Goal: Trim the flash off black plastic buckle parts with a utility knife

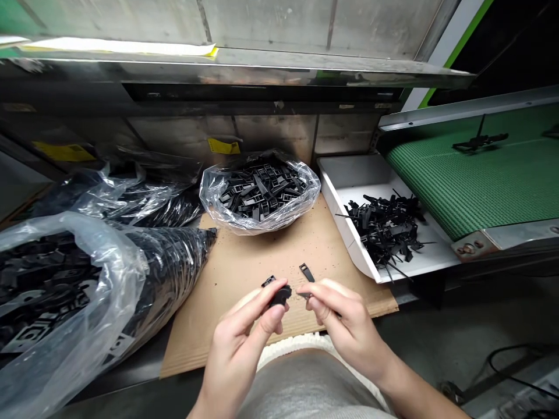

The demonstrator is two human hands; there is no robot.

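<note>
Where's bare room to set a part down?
Cardboard between the side-lying bag and left hand, specks aside; green belt left of its nearer black part. Crowded: far left with bags, white tray's front with tangled parts.

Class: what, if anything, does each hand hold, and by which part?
The left hand pinches a black part, seemingly around its middle. The right hand pinches a small piece by the end farther from the left hand.

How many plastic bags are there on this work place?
3 visible: front-left bag, a bag behind it, and centre bag on the cardboard. More may be hidden at back left.
</note>
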